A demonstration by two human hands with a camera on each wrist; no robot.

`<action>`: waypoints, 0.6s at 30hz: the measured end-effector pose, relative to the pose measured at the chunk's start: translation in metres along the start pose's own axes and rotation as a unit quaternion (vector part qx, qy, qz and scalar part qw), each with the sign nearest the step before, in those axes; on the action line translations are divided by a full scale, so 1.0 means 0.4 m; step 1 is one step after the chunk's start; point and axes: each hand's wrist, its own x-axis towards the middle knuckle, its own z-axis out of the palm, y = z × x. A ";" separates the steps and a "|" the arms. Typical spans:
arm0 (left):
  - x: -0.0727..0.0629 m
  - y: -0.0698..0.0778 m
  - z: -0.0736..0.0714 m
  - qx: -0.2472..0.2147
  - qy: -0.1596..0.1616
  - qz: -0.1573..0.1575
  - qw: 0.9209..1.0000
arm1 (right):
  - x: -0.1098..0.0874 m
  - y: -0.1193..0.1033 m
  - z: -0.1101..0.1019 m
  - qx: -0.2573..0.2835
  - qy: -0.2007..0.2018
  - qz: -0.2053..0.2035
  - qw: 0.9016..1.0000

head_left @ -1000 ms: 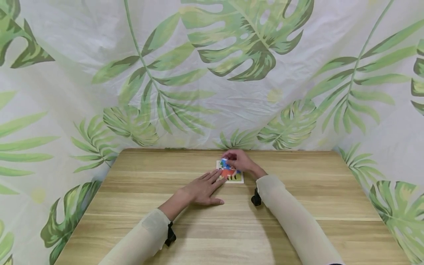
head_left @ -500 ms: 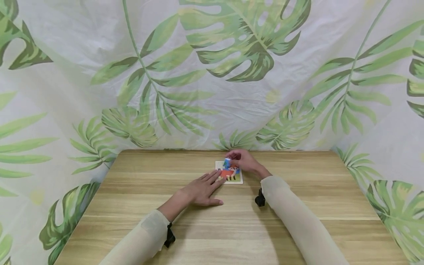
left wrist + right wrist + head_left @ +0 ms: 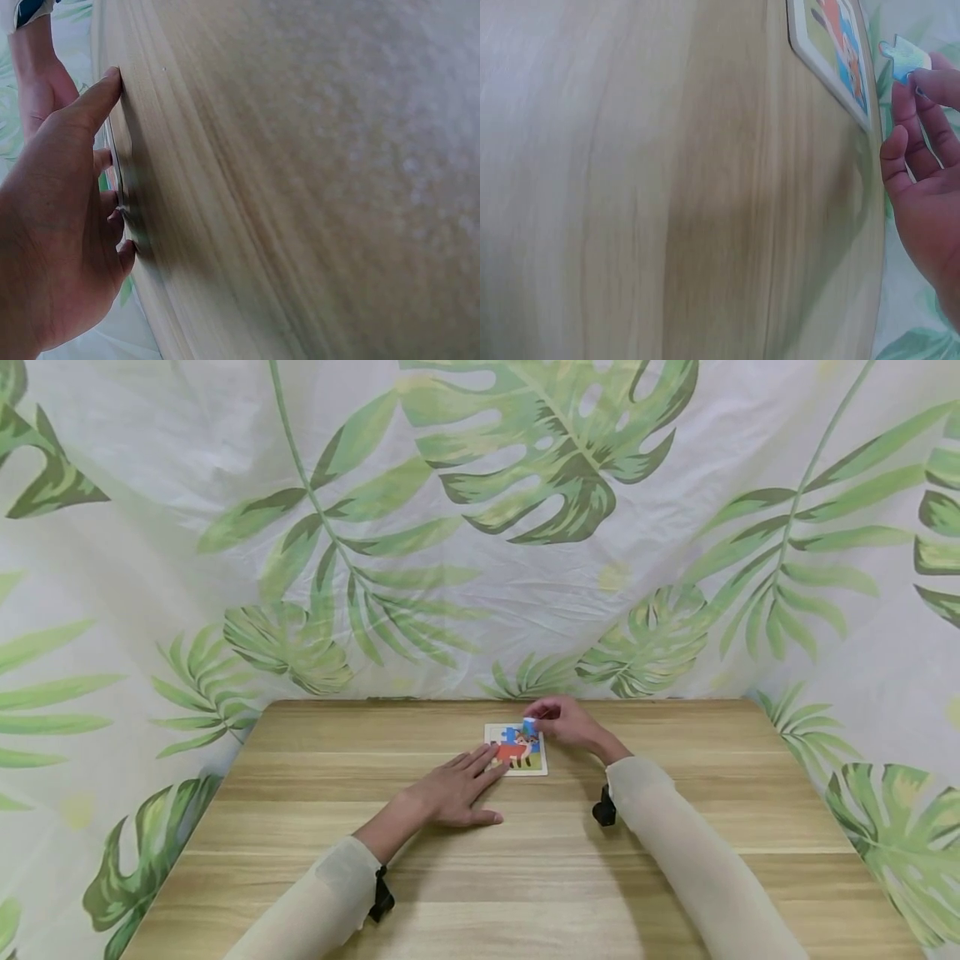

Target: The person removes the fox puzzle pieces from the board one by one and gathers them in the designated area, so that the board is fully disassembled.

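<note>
A small jigsaw puzzle in a white frame (image 3: 534,762) lies near the table's far edge and shows a red-orange animal on blue and green. My left hand (image 3: 456,789) lies flat with straight fingers, its fingertips resting on the puzzle's left side. Between thumb and fingers, my right hand (image 3: 572,724) pinches a blue puzzle piece (image 3: 907,60), held above the frame's upper right corner. The piece's knob shows in the right wrist view. At the puzzle's upper left, a pale part of the frame's bed shows. My left fingers cover part of the picture.
The wooden table (image 3: 675,810) runs back to a leaf-printed cloth (image 3: 405,568) hanging behind it. Each wrist carries a small black camera, one at the left cuff (image 3: 381,895) and one at the right cuff (image 3: 604,808).
My right hand has moved to the right with the puzzle piece, from over the puzzle's upper middle to its upper right corner. The left hand stays on the puzzle.
</note>
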 end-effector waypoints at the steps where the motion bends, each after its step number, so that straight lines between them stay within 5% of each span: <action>1: 0.000 0.000 0.000 -0.001 0.001 0.001 1.000 | -0.003 0.001 -0.005 0.001 0.000 0.002 1.000; 18: 0.004 -0.006 0.008 0.000 0.004 0.000 1.000 | -0.059 0.039 -0.076 -0.017 0.007 0.025 1.000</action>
